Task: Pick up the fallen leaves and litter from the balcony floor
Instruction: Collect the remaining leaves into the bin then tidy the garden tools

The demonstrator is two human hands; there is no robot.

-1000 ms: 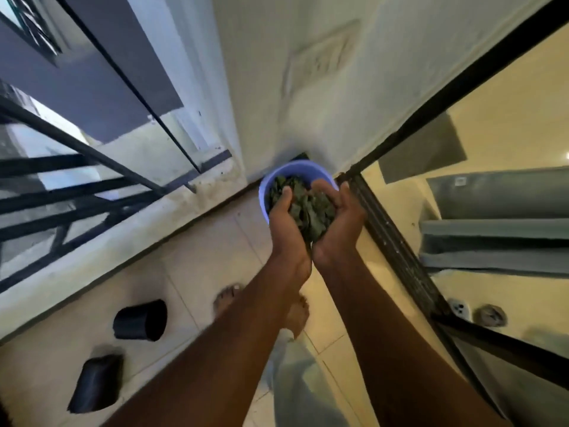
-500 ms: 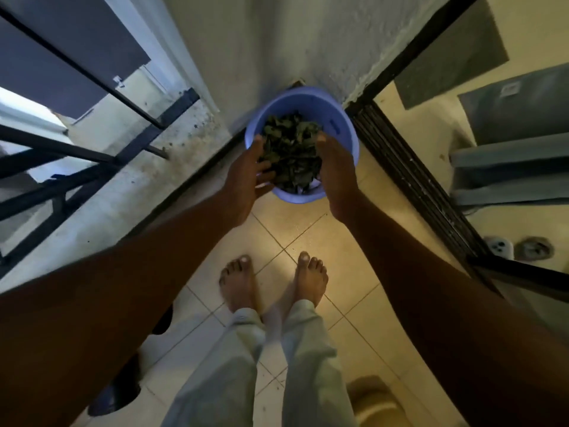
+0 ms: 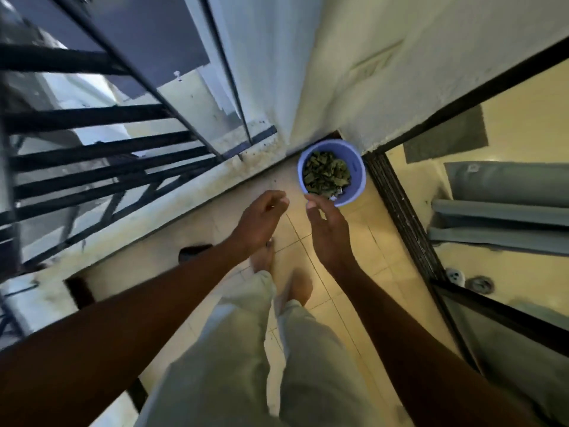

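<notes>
A blue bucket (image 3: 359, 172) stands on the balcony floor in the corner by the wall. It holds a heap of dry green leaves (image 3: 325, 174) and a small scrap of white litter near its front rim. My left hand (image 3: 261, 218) hangs above the tiles to the left of the bucket, fingers loosely curled, holding nothing. My right hand (image 3: 328, 231) is just in front of the bucket, fingers relaxed and empty, fingertips near the rim.
A black railing (image 3: 101, 149) on a dirty ledge runs along the left. A sliding door track (image 3: 403, 217) borders the right, with a room beyond. My bare feet (image 3: 295, 286) stand on beige tiles. Dark pots (image 3: 78, 291) sit by the ledge.
Both hands carried a heap of leaves over the bucket, let it fall in, then drew back empty. The view pulled away from the bucket.
</notes>
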